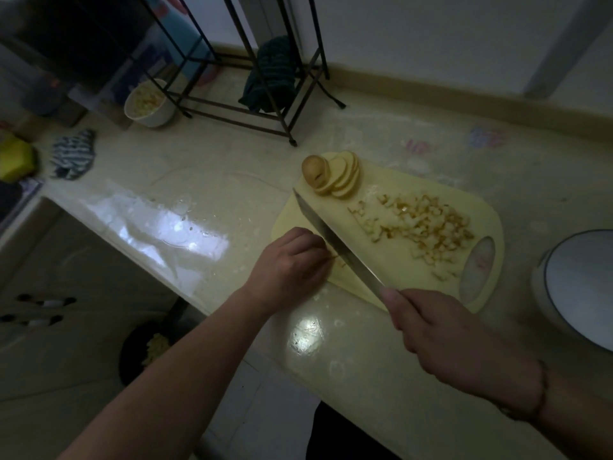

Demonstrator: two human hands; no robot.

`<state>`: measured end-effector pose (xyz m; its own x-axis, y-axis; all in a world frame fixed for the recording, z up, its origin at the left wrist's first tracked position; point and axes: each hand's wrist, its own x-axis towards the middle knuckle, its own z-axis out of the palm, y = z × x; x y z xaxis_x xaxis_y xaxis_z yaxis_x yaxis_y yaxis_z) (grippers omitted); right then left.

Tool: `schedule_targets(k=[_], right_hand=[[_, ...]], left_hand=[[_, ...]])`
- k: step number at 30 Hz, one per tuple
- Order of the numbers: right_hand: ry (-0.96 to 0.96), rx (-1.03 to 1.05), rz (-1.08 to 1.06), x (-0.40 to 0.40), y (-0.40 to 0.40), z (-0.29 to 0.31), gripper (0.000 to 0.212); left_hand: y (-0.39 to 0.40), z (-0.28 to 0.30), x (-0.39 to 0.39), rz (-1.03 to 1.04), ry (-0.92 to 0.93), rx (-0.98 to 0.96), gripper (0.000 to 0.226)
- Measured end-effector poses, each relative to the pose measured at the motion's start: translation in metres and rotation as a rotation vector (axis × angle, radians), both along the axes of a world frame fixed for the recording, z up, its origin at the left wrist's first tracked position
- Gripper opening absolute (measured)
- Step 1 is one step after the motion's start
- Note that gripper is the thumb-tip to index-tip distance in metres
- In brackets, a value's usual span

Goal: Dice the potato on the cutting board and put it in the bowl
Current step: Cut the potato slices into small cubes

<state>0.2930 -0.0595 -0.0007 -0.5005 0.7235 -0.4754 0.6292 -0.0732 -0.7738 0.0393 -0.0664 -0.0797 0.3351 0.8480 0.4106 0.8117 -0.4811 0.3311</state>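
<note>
A pale yellow cutting board (394,260) lies on the counter. At its far end lean several potato slices (338,175). A heap of diced potato (421,227) covers the board's right half. My right hand (441,333) grips the handle of a long knife (335,239), whose blade slants across the board's left part. My left hand (292,263) rests with curled fingers on potato pieces right beside the blade; those pieces are mostly hidden under it. A white bowl (151,102) holding diced potato stands far back on the left.
A black metal rack (252,94) with a dark green cloth (270,74) stands behind the board. A striped cloth (74,154) and a yellow object (15,159) lie at the left. A white round lidded container (577,283) sits at the right edge. The counter's front edge runs diagonally below my left arm.
</note>
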Motion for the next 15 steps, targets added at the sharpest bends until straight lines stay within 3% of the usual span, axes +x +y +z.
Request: schedule_targets(k=[15], right_hand=[[0.023,0.145,0.013,-0.003,-0.019,-0.008,0.063]], left_hand=[[-0.001,-0.007,-0.004,0.010,0.016,0.000,0.013]])
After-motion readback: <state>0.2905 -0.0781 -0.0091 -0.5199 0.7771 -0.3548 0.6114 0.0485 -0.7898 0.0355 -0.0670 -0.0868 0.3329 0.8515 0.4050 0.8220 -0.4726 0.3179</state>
